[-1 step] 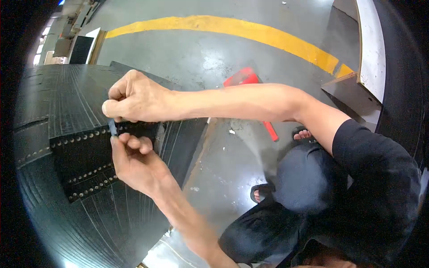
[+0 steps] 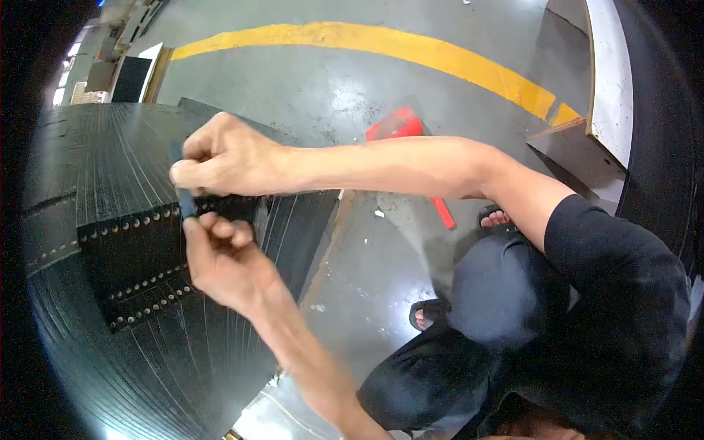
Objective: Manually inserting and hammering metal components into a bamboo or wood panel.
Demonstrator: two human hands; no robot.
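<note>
**Both hands on a small dark strip over the riveted belt**

Nearest: person crouching, dark trousers, black sleeve, sandals on grey floor (image 2: 367,110). Left hand (image 2: 220,260) comes up from the lower edge, grip closed, fingertips pinching the lower end of a thin dark strip (image 2: 183,196). Right hand (image 2: 224,158) reaches across from the right, grip closed on the strip's upper end. Strip stands roughly upright between both hands, just above a black ribbed belt (image 2: 95,161). Under the hands: darker patch (image 2: 132,268) with rows of metal rivets (image 2: 139,221) along its edges. Farther: red tool (image 2: 400,125) on the floor behind the right forearm. Beyond: curved yellow line (image 2: 411,48).
</note>
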